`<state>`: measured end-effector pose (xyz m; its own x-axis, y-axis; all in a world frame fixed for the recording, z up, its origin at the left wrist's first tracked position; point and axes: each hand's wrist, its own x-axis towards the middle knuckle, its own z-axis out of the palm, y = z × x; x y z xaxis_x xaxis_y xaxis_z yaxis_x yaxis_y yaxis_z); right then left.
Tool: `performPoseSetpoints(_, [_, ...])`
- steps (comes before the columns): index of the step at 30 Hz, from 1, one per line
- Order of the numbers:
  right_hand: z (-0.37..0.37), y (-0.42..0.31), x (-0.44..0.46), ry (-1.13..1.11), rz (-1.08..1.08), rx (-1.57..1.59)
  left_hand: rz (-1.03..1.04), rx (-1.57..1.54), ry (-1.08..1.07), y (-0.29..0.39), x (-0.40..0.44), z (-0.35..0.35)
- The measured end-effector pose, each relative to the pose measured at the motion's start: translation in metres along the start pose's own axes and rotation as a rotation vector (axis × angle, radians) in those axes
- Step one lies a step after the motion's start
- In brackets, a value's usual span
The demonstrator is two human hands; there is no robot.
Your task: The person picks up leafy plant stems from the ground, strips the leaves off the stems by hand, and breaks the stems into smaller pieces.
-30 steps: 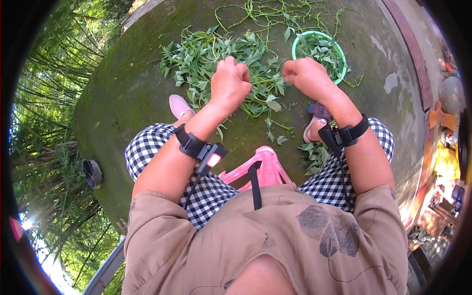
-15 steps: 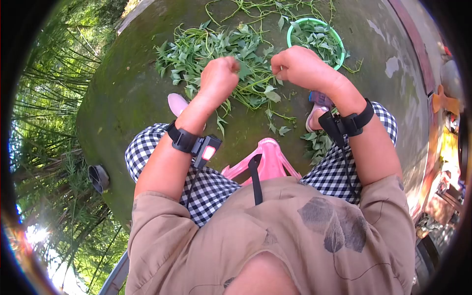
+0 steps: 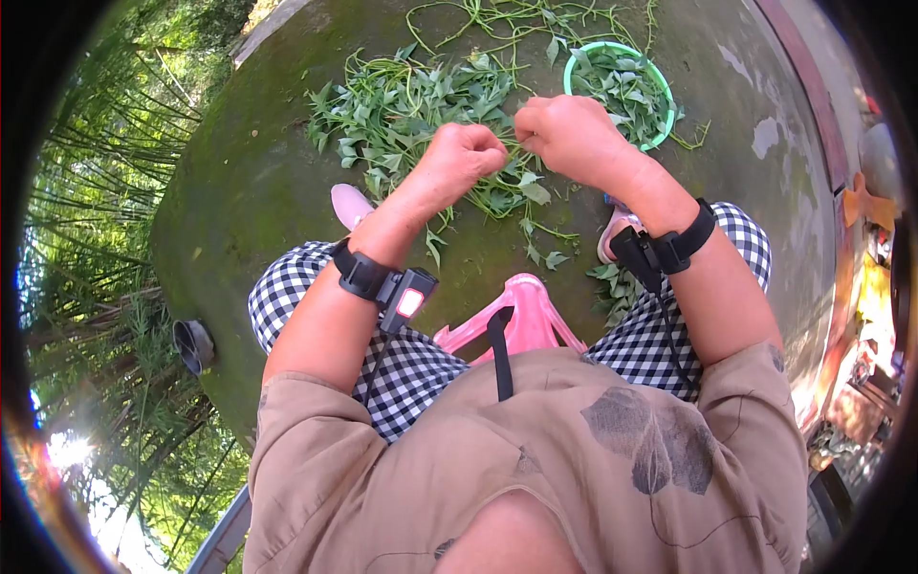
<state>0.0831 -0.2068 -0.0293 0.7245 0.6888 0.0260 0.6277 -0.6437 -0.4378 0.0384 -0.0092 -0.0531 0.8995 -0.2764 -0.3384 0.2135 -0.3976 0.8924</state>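
A heap of leafy green stems (image 3: 402, 105) lies on the mossy ground in front of me. My left hand (image 3: 464, 158) is closed over the near right part of the heap, thumb and fingers pinched; what they hold, if anything, is too small to tell. Close beside it, my right hand (image 3: 564, 134) is also pinched, its fingertips near the left ones, and its grip is hidden too. Just beyond my right hand sits a green-rimmed basket (image 3: 669, 107) with loose leaves (image 3: 622, 91) inside.
Bare thin stems (image 3: 507, 19) are strewn beyond the heap. More leaves (image 3: 617, 292) lie by my right foot. A pink stool (image 3: 521, 311) is under me. A dark pot (image 3: 194, 346) stands at the left edge, near bamboo foliage (image 3: 115, 191).
Both hands were farther apart a second ago. My left hand has moved right and my right hand left, so their fingertips are now close together. The view has shifted slightly.
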Motion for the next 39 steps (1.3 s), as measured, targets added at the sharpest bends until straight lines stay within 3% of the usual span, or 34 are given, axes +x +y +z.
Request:
performPoseSetpoints(5, [-0.001, 0.000, 0.003, 0.055, 0.032, 0.066, -0.072, -0.103, 0.023, 0.002, -0.004, 0.004])
performPoseSetpoints(9, [0.001, -0.008, 0.004, 0.181, -0.203, -0.191, 0.034, -0.036, 0.092, -0.006, -0.001, 0.005])
performPoseSetpoints(12, [0.006, -0.008, 0.005, 0.199, -0.198, -0.198, 0.025, -0.068, 0.106, 0.000, -0.002, 0.005])
performPoseSetpoints(15, [0.003, -0.007, 0.008, 0.234, -0.153, -0.147, -0.125, -0.243, 0.050, 0.010, -0.004, 0.001])
performPoseSetpoints(28, [0.007, -0.010, 0.005, 0.230, -0.193, -0.129, 0.032, -0.171, 0.140, -0.001, 0.001, 0.014])
performPoseSetpoints(39, [0.020, -0.026, -0.002, 0.268, 0.037, -0.060, -0.026, -0.406, 0.415, 0.000, 0.007, 0.026])
